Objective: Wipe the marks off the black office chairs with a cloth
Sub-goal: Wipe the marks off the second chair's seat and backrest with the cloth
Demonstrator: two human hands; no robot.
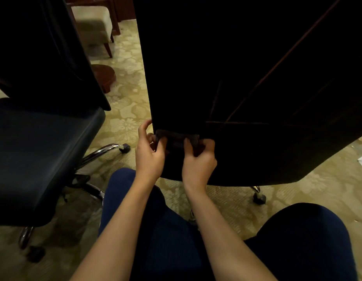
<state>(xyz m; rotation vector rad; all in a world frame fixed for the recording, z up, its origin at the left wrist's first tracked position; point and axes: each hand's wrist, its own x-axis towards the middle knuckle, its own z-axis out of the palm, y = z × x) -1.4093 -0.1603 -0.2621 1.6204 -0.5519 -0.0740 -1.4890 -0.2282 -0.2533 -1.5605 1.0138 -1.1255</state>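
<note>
- The cloth [177, 139], dark and bunched, is stretching between the two hands, pressed against the lower back of the black chair [247, 78].
- The left hand [150, 154] is gripping the cloth's left end, with its grip closed on the fabric between thumb and curled fingers [161, 141]; the forefinger is arching up beside the chair back's left edge.
- The right hand [199, 159] is gripping the cloth's right end, with its grip closed tight, the thumb [187, 144] lying on top of the fabric.
- Both grips are sitting side by side, close together, with the chair back rising above and behind them and running off to the right of the right grip.
- A second chair [40, 151], with a dark seat and chrome base, is standing well to the left of the left grip.
- Below the grips, the person's knees in dark blue trousers [123, 191] are showing above a patterned carpet [127, 110].
- A castor [259, 197] of the nearer chair is resting on the carpet, below and right of the right grip.
</note>
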